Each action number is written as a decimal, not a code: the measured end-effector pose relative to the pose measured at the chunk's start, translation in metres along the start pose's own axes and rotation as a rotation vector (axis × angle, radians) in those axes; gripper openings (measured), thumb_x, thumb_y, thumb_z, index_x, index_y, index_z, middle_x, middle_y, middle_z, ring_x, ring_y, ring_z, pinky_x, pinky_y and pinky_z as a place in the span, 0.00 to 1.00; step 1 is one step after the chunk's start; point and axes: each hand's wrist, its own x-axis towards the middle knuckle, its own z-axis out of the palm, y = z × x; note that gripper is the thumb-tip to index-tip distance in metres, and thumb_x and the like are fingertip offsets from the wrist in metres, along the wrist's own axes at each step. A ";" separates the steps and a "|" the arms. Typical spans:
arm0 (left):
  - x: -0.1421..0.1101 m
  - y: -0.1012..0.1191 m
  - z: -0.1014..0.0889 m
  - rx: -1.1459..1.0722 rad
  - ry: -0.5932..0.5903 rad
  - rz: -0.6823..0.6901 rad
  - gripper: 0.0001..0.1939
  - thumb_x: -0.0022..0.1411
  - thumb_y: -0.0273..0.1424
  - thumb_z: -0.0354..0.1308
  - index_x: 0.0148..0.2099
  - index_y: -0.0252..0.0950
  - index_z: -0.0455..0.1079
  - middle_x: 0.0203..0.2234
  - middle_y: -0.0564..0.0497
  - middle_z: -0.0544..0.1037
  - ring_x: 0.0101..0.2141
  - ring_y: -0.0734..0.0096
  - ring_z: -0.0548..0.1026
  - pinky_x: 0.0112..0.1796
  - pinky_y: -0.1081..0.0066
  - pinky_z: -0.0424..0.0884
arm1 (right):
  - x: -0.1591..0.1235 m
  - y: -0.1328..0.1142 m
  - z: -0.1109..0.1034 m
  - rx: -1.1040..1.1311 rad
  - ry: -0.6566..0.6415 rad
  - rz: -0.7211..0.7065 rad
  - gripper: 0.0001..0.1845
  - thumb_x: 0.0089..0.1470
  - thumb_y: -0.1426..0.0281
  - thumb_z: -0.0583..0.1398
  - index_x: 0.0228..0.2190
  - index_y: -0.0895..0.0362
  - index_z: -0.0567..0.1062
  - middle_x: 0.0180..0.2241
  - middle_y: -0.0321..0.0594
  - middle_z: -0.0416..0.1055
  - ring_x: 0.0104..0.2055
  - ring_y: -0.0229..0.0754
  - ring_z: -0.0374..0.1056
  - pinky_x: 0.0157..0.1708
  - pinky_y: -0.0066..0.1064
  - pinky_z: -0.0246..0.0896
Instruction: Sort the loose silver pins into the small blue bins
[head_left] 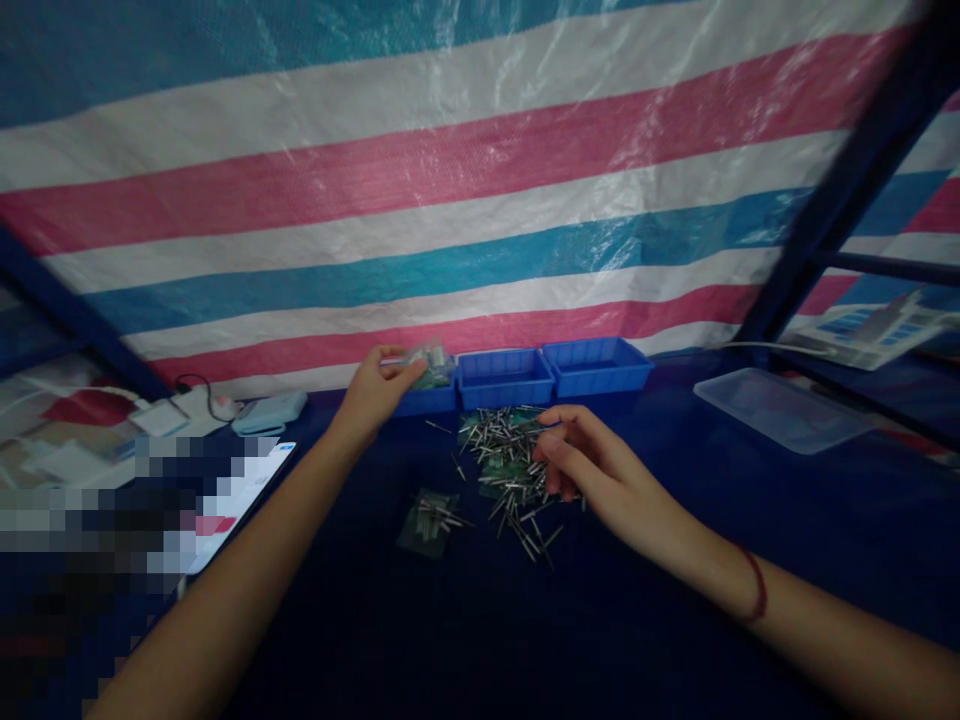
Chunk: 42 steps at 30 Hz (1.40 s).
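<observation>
The person's left hand [375,392] pinches a clear bag [430,360] between thumb and fingers, the bag lying just right of the palm, above the leftmost blue bin [427,402]. The right hand [600,465] curls at the right edge of a heap of metal pins [499,437]; whether it grips any, one cannot tell. Another bag [429,522], with pins, lies near and left of the heap.
</observation>
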 end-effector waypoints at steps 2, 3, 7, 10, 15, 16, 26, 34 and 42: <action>0.023 -0.014 -0.009 0.085 -0.015 0.010 0.23 0.52 0.44 0.58 0.45 0.32 0.65 0.31 0.46 0.76 0.32 0.64 0.74 0.33 0.68 0.68 | 0.000 0.001 0.000 0.020 -0.005 0.006 0.17 0.54 0.60 0.55 0.41 0.57 0.61 0.27 0.33 0.63 0.23 0.33 0.63 0.21 0.27 0.58; 0.031 -0.020 -0.011 0.139 -0.027 0.009 0.22 0.51 0.43 0.58 0.42 0.32 0.67 0.29 0.46 0.76 0.32 0.61 0.74 0.34 0.67 0.68 | -0.001 0.001 0.001 0.025 -0.007 0.007 0.17 0.54 0.60 0.55 0.41 0.57 0.61 0.27 0.33 0.63 0.24 0.33 0.63 0.21 0.27 0.58; 0.035 -0.028 -0.011 0.374 0.009 0.061 0.19 0.48 0.40 0.61 0.39 0.32 0.70 0.36 0.40 0.75 0.45 0.46 0.69 0.46 0.55 0.61 | -0.002 -0.001 0.001 0.028 -0.009 -0.002 0.17 0.54 0.60 0.55 0.41 0.57 0.62 0.27 0.33 0.63 0.23 0.33 0.63 0.22 0.27 0.58; 0.019 -0.021 -0.008 0.481 0.049 0.145 0.21 0.56 0.40 0.52 0.48 0.32 0.67 0.47 0.37 0.68 0.54 0.45 0.59 0.52 0.52 0.53 | -0.001 -0.002 0.000 0.034 -0.002 0.001 0.16 0.54 0.61 0.55 0.41 0.57 0.61 0.28 0.33 0.63 0.23 0.32 0.62 0.21 0.27 0.58; -0.023 -0.004 -0.007 0.517 -0.228 0.268 0.13 0.59 0.37 0.50 0.37 0.36 0.71 0.34 0.47 0.75 0.37 0.62 0.71 0.41 0.68 0.63 | 0.000 0.001 -0.001 -0.003 -0.012 -0.009 0.15 0.53 0.62 0.56 0.40 0.56 0.62 0.28 0.33 0.63 0.24 0.33 0.62 0.21 0.27 0.57; -0.032 -0.001 -0.008 0.513 -0.318 0.282 0.13 0.59 0.38 0.49 0.34 0.36 0.71 0.31 0.49 0.75 0.33 0.65 0.71 0.37 0.70 0.64 | -0.001 0.002 -0.001 -0.024 -0.016 -0.017 0.14 0.53 0.63 0.56 0.40 0.56 0.62 0.28 0.33 0.63 0.24 0.33 0.62 0.21 0.27 0.57; -0.074 0.005 -0.036 0.541 -0.864 0.036 0.21 0.49 0.47 0.60 0.41 0.40 0.69 0.30 0.52 0.74 0.28 0.66 0.72 0.27 0.73 0.61 | -0.001 0.007 0.001 -0.224 -0.077 -0.139 0.05 0.54 0.67 0.55 0.33 0.56 0.66 0.27 0.33 0.63 0.26 0.34 0.60 0.25 0.28 0.56; -0.077 -0.002 -0.004 0.523 -0.676 0.275 0.13 0.61 0.38 0.51 0.44 0.38 0.68 0.35 0.49 0.72 0.34 0.65 0.71 0.36 0.66 0.64 | -0.003 0.010 0.002 -0.276 -0.120 -0.120 0.04 0.54 0.69 0.54 0.34 0.55 0.66 0.27 0.34 0.64 0.26 0.35 0.61 0.25 0.29 0.57; -0.081 0.000 -0.001 0.445 -0.547 0.303 0.22 0.60 0.38 0.52 0.56 0.41 0.59 0.49 0.45 0.65 0.35 0.66 0.72 0.41 0.63 0.67 | -0.004 0.010 0.005 -0.318 -0.127 -0.167 0.04 0.54 0.70 0.54 0.34 0.55 0.67 0.27 0.34 0.65 0.26 0.35 0.62 0.24 0.29 0.57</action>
